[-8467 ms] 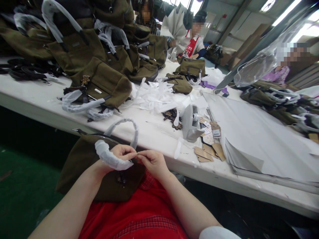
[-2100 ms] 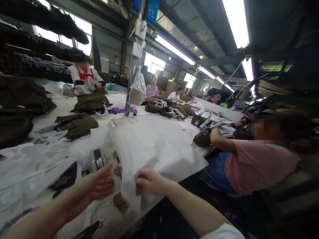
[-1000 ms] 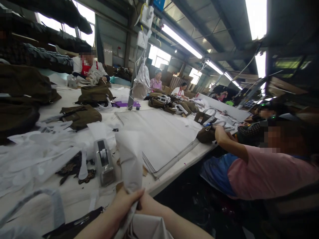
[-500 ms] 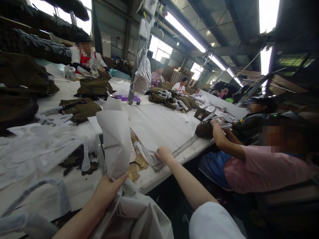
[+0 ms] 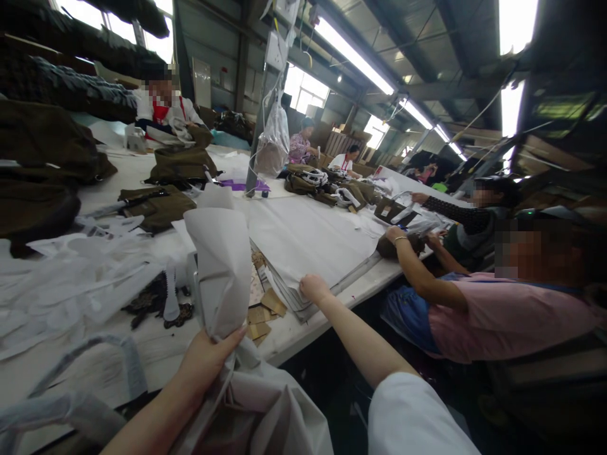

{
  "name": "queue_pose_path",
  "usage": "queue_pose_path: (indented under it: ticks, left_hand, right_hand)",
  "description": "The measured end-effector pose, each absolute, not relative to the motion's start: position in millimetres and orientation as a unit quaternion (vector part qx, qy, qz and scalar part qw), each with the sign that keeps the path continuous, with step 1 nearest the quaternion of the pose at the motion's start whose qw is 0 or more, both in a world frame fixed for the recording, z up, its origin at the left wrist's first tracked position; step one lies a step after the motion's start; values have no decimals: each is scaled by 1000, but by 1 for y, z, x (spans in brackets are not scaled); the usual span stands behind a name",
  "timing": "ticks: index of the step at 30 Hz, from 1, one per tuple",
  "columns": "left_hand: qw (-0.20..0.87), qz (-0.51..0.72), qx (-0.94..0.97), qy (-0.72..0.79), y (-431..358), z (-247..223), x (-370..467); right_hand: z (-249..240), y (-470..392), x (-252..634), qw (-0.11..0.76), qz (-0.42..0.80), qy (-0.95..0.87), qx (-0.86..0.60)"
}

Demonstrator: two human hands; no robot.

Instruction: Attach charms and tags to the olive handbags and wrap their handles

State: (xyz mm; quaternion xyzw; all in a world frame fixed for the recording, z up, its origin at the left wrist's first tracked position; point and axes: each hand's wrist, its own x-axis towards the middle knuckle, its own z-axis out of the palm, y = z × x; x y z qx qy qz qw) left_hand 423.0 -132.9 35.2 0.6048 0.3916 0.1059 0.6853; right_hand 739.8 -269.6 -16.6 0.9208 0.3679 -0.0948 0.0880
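At bench, front edge: work station for paper wrapping.
Table [image 5: 118, 354]: long white bench, running from 7 o'clock out to 1 o'clock.
Paper stack [image 5: 308, 243]: flat white sheets, 1 o'clock of centre, corner at the near edge.
Held sheet [image 5: 222, 265]: 1 white sheet, bunched upright, trailing down to 6 o'clock.
Olive bag [image 5: 159, 205]: lying flat at 10 o'clock, well apart from both hands.
Left hand [image 5: 208, 357]: closed around the held sheet's gathered neck.
Right hand [image 5: 313, 289]: fingers down on the stack's near corner; whether it pinches a sheet cannot be told.
Card tags [image 5: 263, 309]: brown, loose, between the 2 hands.
Step in hand: probably taking a 2nd sheet.
Next move calls for: separating only the top sheet at the corner.
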Motion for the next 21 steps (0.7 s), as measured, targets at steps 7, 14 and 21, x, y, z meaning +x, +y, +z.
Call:
queue_pose_path:
  ticks: [7, 14, 21]
  left_hand:
    - [681, 115, 610, 388, -132, 33, 420]
    - [670, 118, 622, 389, -127, 33, 421]
    - [682, 125, 606, 390, -129, 30, 426]
  right_hand:
    - [-8, -273, 749, 14, -37, 292, 956]
    - [21, -285, 770, -92, -42, 168, 981]
    - [42, -284, 758, -246, -202, 252, 914]
